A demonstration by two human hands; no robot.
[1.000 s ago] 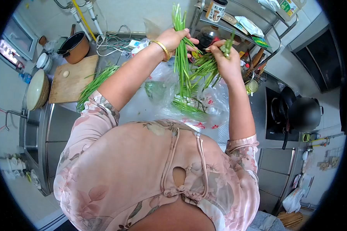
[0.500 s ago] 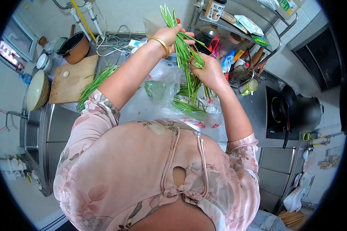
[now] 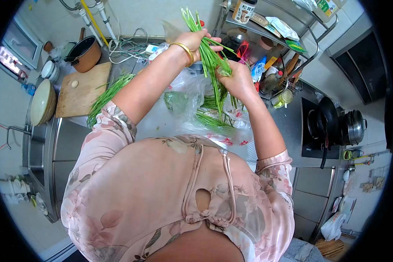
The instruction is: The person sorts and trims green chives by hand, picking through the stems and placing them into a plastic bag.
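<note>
Left hand: the left hand, with a bracelet at its wrist, grasps the stalks between thumb and fingers; the fingers reach past them rather than clenching into a fist.
Right hand: the right hand is closed on the same bunch, lower down and nearer the body; its exact fingertip contact is hidden by the stalks and the hand itself.
Stalks: they run at a slant through the left grip, with thin ends sticking out beyond it on the far side, and continue down to the right grip. Some lengths hang below the hands, over the bag.
Bag: the clear plastic bag lies crumpled on the counter, beneath and nearer the body than the hands.
Loose stalks: more loose stalks lie on the bag. A dark green bundle shows at its left side, seen through the plastic.
Pile: a separate pile lies beside the board, left of the left forearm.
Board: it carries a small round piece; the bowl is on its left, the pot behind it.
Right side: the wok sits on the stove, well apart from the hands; the rack stands beyond the right hand.
</note>
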